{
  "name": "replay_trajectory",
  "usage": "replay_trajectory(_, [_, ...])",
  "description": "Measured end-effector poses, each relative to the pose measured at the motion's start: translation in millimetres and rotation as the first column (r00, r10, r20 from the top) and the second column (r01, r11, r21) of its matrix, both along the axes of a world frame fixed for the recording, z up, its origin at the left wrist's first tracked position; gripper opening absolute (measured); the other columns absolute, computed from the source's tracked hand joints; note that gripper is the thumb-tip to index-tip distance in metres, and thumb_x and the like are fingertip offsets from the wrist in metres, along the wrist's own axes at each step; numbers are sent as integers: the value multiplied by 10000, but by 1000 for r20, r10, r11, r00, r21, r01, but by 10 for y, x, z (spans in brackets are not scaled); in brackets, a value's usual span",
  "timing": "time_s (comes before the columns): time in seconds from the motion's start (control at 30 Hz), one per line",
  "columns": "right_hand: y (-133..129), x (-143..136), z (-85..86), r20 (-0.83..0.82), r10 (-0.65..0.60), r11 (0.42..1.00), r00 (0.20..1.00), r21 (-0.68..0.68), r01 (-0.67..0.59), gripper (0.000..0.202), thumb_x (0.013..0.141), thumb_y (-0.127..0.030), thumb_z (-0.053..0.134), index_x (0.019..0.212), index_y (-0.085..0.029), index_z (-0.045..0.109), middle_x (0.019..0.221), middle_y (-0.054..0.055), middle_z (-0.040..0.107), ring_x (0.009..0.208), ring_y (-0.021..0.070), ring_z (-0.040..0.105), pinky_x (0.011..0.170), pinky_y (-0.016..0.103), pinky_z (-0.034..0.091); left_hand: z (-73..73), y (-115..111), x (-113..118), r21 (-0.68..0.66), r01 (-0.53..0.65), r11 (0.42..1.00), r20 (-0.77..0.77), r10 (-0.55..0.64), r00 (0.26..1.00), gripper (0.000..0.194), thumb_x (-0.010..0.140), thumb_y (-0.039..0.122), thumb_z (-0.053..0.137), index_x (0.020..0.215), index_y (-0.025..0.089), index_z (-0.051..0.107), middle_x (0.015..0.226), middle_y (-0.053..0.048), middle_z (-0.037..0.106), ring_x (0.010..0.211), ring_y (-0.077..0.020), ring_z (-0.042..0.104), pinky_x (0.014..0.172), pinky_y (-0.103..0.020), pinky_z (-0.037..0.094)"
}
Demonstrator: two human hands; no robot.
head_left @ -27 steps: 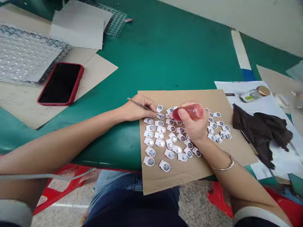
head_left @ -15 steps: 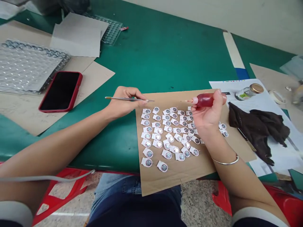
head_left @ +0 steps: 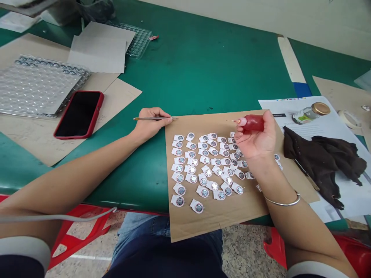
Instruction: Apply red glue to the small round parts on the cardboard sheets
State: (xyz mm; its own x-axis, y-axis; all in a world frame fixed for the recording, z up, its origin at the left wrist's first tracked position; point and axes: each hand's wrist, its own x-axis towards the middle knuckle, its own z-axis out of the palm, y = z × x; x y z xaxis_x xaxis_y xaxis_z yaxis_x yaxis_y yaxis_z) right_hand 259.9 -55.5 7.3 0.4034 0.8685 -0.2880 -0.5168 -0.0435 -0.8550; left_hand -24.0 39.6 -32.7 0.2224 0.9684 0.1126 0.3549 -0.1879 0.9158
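Note:
My left hand [head_left: 150,124] is closed on a thin metal tool [head_left: 144,118], its fine tip pointing right over the top left edge of a brown paper sheet [head_left: 197,224]. A small red bottle [head_left: 254,122] with a pink collar and a needle tip pointing left is held in my right hand [head_left: 257,139], above the sheet's upper right part. Between and below the hands, several small round metallic pieces on white tabs [head_left: 197,206] lie in rough rows on the paper. My right forearm hides some of them.
On the left are a phone in a red case [head_left: 79,114], a clear plastic tray [head_left: 37,87] and grey card [head_left: 98,48]. To the right lie a dark cloth [head_left: 324,158], tweezers [head_left: 306,175], a glass jar [head_left: 311,112] and a tape roll [head_left: 349,119].
The view has shifted slightly. My left hand and the thin tool have drawn a little apart from the bottle's needle. The red bottle is turned differently in my right hand, more of it hidden by the fingers.

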Motion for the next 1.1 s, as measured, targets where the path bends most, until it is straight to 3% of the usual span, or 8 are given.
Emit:
replay_trajectory(0.4, [-11, -8, 6, -12, 127, 992, 992, -4, -127, 313, 702, -506, 578, 801, -217, 513, 789, 15, 596, 577, 83, 498, 465, 238, 346, 15, -21, 21, -20, 22, 1000, -57, -23, 998, 213, 624, 355, 737, 695, 163, 681, 692, -40, 660, 622, -137, 567, 514, -241, 410])
replay_trajectory(0.87, [-7, -39, 37, 58, 132, 991, 990, -29, -131, 359, 672, -552, 561, 799, -219, 521, 806, 18, 610, 585, 91, 520, 466, 241, 354, 10, -31, 37, -29, 26, 999, -42, -27, 999, 177, 622, 337, 744, 673, 182, 677, 734, -36, 686, 644, -157, 592, 537, -264, 434])
replay_trajectory(1.1, [-7, -50, 30, -12, 120, 992, 993, -36, -120, 321, 676, -506, 578, 782, -205, 543, 792, 21, 605, 582, 83, 512, 451, 221, 358, 19, -54, 47, -65, 26, 998, 2, -26, 1000, 183, 631, 313, 739, 690, 159, 660, 566, -11, 622, 495, -128, 562, 494, -261, 441])
